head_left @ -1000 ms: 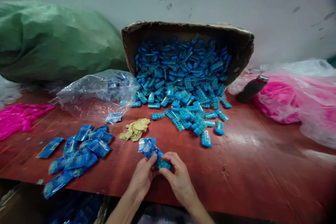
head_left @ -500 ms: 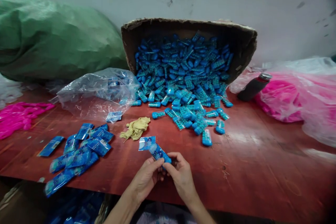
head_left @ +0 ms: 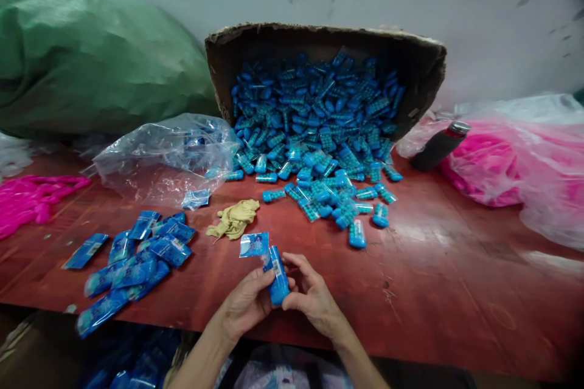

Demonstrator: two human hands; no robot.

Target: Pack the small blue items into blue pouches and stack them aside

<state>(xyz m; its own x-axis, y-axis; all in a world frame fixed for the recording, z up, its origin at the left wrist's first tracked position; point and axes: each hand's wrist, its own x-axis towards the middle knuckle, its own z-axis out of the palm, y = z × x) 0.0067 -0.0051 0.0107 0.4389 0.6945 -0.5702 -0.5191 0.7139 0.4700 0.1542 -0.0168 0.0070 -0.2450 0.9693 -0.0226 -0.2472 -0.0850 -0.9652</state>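
My left hand (head_left: 249, 304) is closed round a blue printed packet (head_left: 278, 279), its thumb lying across the packet's left side. The packet stands tilted over the table's front part, and a white barcode label shows on it. My right hand (head_left: 312, 298) grips the packet's lower right side, thumb at its bottom end and fingers curled behind it, partly hidden. Just beyond the hands lies a flat blue printed sleeve (head_left: 254, 244). Several filled blue packets (head_left: 132, 270) are piled to the left.
A tipped cardboard box (head_left: 326, 36) spills many blue-ended clear containers (head_left: 319, 164) onto the red table (head_left: 433, 267). Around it are a clear plastic bag (head_left: 137, 161), a yellow cloth (head_left: 235, 219), a dark bottle (head_left: 440, 147), pink bagged material (head_left: 483, 164) and a green sack (head_left: 100, 67).
The packet has turned more upright, and its barcode side now shows. My right hand has shifted its fingers along the packet's right side. The view has tilted slightly.
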